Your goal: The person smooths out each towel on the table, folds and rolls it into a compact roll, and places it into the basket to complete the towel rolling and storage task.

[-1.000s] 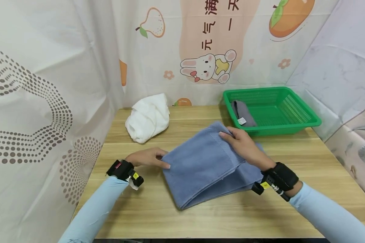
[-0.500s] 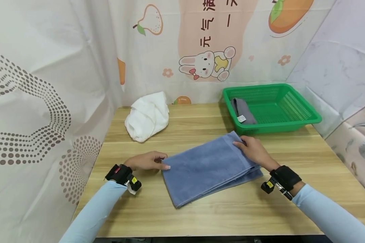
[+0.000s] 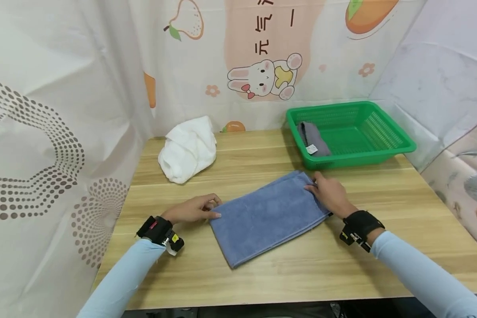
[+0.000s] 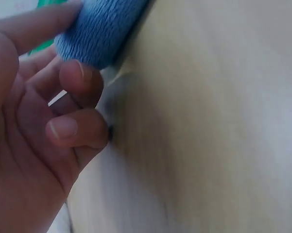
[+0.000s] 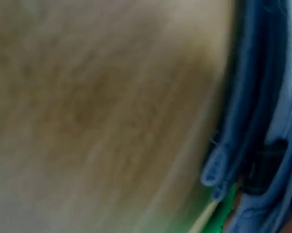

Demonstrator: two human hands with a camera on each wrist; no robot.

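Observation:
A blue towel (image 3: pixel 268 216), folded into a layered rectangle, lies slanted across the middle of the wooden table. My left hand (image 3: pixel 192 210) pinches its left corner between thumb and index finger. In the left wrist view the thumb lies on the rounded fold of the towel (image 4: pixel 104 29), while the other fingers of the hand (image 4: pixel 29 121) curl beneath. At the far right end, my right hand (image 3: pixel 331 194) holds the towel's edge with its thumb on top; its other fingers are mostly hidden. The right wrist view shows stacked layers of the towel (image 5: pixel 248 97) and a small black tag (image 5: pixel 266 167).
A bundled white cloth (image 3: pixel 187 150) sits at the back left of the table (image 3: pixel 262 285). At the back right stands a green plastic basket (image 3: pixel 357 159) with a folded grey cloth (image 3: pixel 316 139) in its left side. Printed curtains close off the back and sides.
My right hand has brought the upper layer of the towel down and to the right, so the flap lies flat over the lower layer. My left hand stays at the left corner.

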